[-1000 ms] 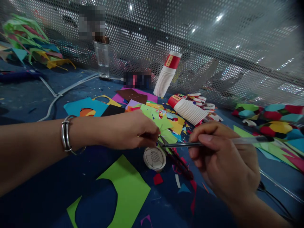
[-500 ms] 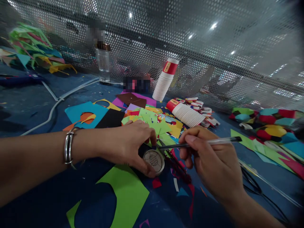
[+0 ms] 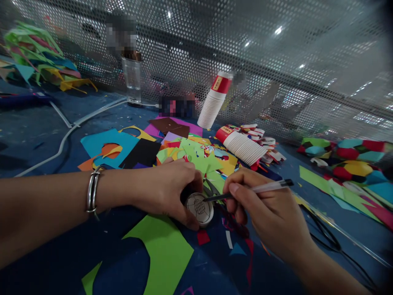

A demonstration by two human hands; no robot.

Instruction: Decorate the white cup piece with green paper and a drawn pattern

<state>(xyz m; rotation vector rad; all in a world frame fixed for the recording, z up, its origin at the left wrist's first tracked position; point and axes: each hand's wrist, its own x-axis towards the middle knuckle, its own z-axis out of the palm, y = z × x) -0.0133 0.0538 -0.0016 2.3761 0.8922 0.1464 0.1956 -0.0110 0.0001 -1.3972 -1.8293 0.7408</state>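
Toward the front edge of the blue worktop (image 3: 227, 270), near its middle, a small white disc (image 3: 199, 208) with a raised rim is held by the left hand (image 3: 176, 190), its grip curled around the far and left sides, the thumb set against the nearer rim. A black-tipped pen (image 3: 270, 187) is pinched between the thumb and fingers of the right hand (image 3: 260, 200); its point is held over the disc's upper right, though contact cannot be told. A rounded grid has already been drawn at the disc's centre, with a few lines running outward; the surrounding band is mostly unmarked, so the drawing is judged partly done. Open scissors (image 3: 211, 189) are seen just right of the disc, and a lime-green paper offcut (image 3: 168, 248) is laid nearer the front edge. Toward the back edge, two paper-cup stacks (image 3: 212, 107) are placed, one upright, one lying.
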